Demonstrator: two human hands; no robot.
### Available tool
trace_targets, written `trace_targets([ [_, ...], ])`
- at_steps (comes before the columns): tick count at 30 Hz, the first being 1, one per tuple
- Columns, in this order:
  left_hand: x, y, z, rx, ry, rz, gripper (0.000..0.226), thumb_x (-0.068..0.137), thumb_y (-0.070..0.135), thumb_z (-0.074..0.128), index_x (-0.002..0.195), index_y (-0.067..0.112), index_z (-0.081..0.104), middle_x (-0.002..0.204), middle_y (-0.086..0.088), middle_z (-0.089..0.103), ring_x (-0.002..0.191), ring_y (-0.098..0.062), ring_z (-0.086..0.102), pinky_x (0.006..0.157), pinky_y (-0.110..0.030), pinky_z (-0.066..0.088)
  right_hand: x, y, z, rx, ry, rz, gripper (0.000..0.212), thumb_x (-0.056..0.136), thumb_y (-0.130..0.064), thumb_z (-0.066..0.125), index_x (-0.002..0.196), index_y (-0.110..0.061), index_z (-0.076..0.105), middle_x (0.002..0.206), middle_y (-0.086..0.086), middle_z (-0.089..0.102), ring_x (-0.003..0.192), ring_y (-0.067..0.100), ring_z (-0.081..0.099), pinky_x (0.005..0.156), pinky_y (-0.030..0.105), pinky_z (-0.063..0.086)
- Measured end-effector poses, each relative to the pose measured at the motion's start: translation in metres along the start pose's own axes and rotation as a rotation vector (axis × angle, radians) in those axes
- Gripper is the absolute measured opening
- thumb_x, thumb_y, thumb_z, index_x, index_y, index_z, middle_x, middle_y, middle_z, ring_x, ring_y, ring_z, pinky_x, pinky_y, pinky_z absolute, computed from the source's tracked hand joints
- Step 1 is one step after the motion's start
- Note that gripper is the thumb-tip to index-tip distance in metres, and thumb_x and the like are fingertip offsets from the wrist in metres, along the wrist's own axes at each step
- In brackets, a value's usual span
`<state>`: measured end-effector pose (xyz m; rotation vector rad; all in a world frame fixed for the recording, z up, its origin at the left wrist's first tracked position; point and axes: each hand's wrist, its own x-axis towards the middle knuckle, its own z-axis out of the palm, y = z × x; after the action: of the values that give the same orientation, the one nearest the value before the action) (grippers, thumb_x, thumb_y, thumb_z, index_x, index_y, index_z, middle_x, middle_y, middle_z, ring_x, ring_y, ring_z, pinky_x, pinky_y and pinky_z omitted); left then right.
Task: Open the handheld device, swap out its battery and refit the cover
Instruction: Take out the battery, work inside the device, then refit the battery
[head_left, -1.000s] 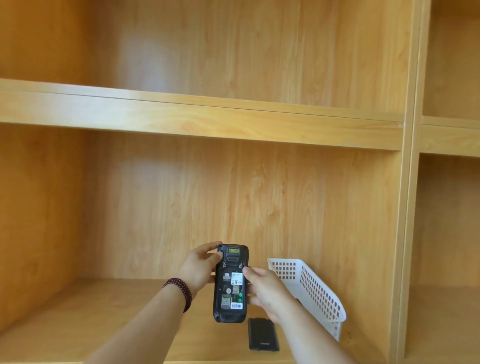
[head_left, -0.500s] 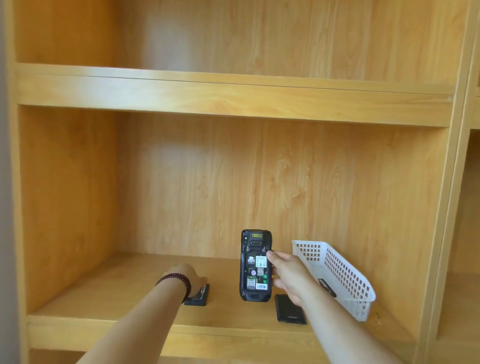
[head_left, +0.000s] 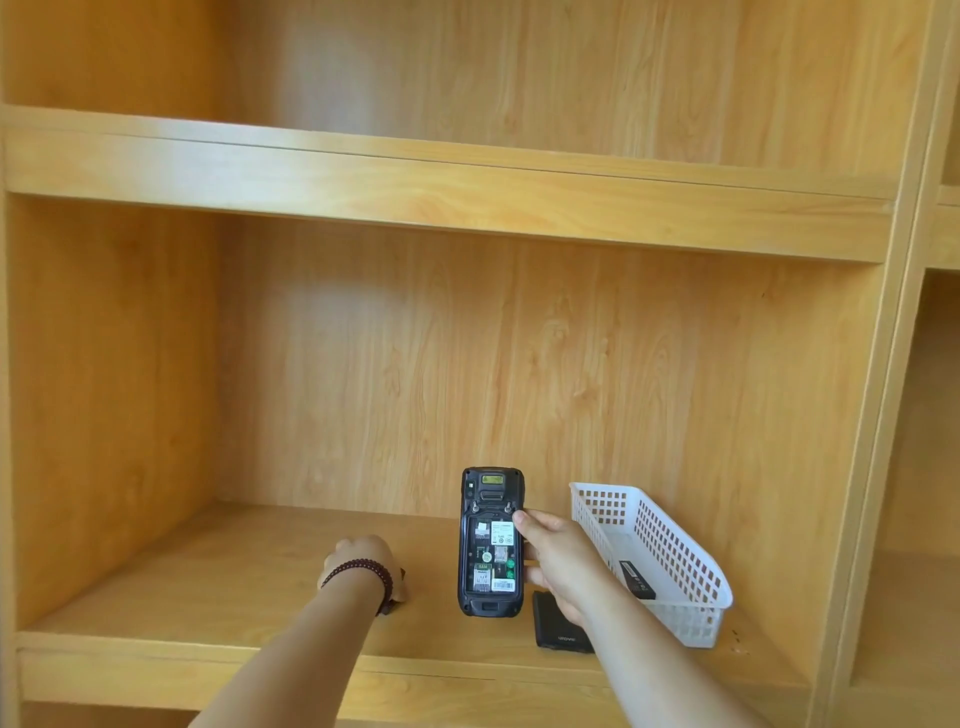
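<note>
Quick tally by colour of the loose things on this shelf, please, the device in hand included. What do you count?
Black: 3, the handheld device with its back open, a flat piece lying on the shelf, and a small part inside the basket
White: 1, the basket
Total: 4
The left hand may cover another thing; I cannot tell.

Left hand (head_left: 363, 564): fingers hidden behind its own back, whatever lay under it unseen | black flat piece (head_left: 558, 623) on shelf: partly covered by right forearm | dark item (head_left: 636, 578) in white basket (head_left: 670, 551): too small to identify | device (head_left: 491, 543) labels: unreadable | both arms cut off at bottom edge
</note>
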<state>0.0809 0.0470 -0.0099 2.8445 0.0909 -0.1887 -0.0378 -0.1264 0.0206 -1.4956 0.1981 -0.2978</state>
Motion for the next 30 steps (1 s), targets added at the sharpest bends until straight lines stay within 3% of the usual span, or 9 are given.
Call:
trace_targets([
  [3,0.005,-0.003,-0.003,-0.05,0.014,0.037,0.04,0.073,0.046,0.072,0.089,0.015,0.052,0.104,-0.004,0.059,0.091,-0.02,0.061,0.07,-0.026,0.053,0.001,0.001,0.002,0.0,0.002,0.005,0.016,0.101,-0.017,0.051,0.1,-0.018,0.068,0.108,0.007,0.073,0.099,0.021,0.07,0.074,0.033,0.059],
  [6,0.012,-0.008,-0.006,-0.088,0.047,0.086,0.018,0.091,0.028,0.058,0.092,0.011,0.06,0.095,-0.003,0.066,0.077,-0.018,0.056,0.063,-0.022,0.046,0.003,0.003,0.003,-0.003,0.004,0.009,0.017,0.101,-0.017,0.052,0.097,-0.02,0.067,0.109,0.008,0.074,0.101,0.022,0.07,0.074,0.033,0.059],
  [10,0.013,-0.012,-0.006,-0.142,0.013,0.115,0.039,0.086,0.047,0.062,0.071,0.014,0.047,0.071,0.002,0.052,0.059,-0.009,0.047,0.051,-0.018,0.041,0.004,0.003,0.005,0.0,0.009,0.013,0.017,0.101,-0.018,0.051,0.099,-0.019,0.068,0.109,0.009,0.074,0.099,0.022,0.071,0.071,0.033,0.059],
  [12,0.012,-0.01,-0.003,-0.107,0.002,0.128,0.04,0.079,0.05,0.068,0.079,0.014,0.051,0.074,0.002,0.054,0.067,-0.012,0.053,0.059,-0.02,0.046,0.004,0.002,0.005,0.007,0.012,0.012,0.017,0.102,-0.018,0.051,0.098,-0.019,0.067,0.108,0.008,0.074,0.099,0.021,0.07,0.068,0.031,0.059],
  [15,0.007,-0.006,-0.002,0.016,-0.012,0.15,0.034,0.074,0.039,0.074,0.089,0.015,0.054,0.082,0.0,0.057,0.081,-0.018,0.058,0.073,-0.025,0.053,0.003,0.001,0.006,0.011,0.014,0.007,0.017,0.101,-0.017,0.051,0.098,-0.018,0.067,0.107,0.009,0.074,0.099,0.022,0.07,0.07,0.033,0.059],
  [17,0.003,-0.003,-0.002,0.077,0.011,0.152,0.029,0.073,0.032,0.074,0.086,0.016,0.055,0.08,0.0,0.057,0.083,-0.019,0.059,0.078,-0.028,0.055,0.003,0.001,0.006,0.008,0.015,0.003,0.018,0.101,-0.016,0.051,0.094,-0.019,0.067,0.106,0.009,0.074,0.098,0.022,0.07,0.072,0.034,0.059],
  [20,-0.001,-0.003,0.0,0.076,0.064,0.153,0.021,0.072,0.028,0.07,0.071,0.018,0.052,0.073,0.002,0.056,0.079,-0.017,0.062,0.074,-0.027,0.057,0.002,0.0,0.005,0.007,0.013,-0.001,0.018,0.101,-0.017,0.051,0.093,-0.02,0.067,0.104,0.007,0.074,0.098,0.022,0.07,0.074,0.035,0.059],
  [25,-0.007,-0.006,-0.009,-0.198,0.135,0.185,0.022,0.078,0.037,0.066,0.08,0.016,0.059,0.074,0.001,0.066,0.064,-0.012,0.066,0.054,-0.023,0.055,0.004,0.003,0.003,-0.006,0.018,0.001,0.016,0.101,-0.018,0.053,0.096,-0.021,0.067,0.108,0.008,0.074,0.103,0.024,0.069,0.088,0.044,0.058],
  [30,-0.027,0.007,-0.028,-0.465,0.319,0.283,0.041,0.075,0.042,0.069,0.098,0.01,0.056,0.096,-0.004,0.057,0.071,-0.017,0.063,0.059,-0.03,0.056,0.004,0.003,0.005,0.009,0.019,-0.001,0.015,0.101,-0.019,0.053,0.102,-0.018,0.067,0.107,0.008,0.074,0.1,0.023,0.07,0.077,0.037,0.06],
])
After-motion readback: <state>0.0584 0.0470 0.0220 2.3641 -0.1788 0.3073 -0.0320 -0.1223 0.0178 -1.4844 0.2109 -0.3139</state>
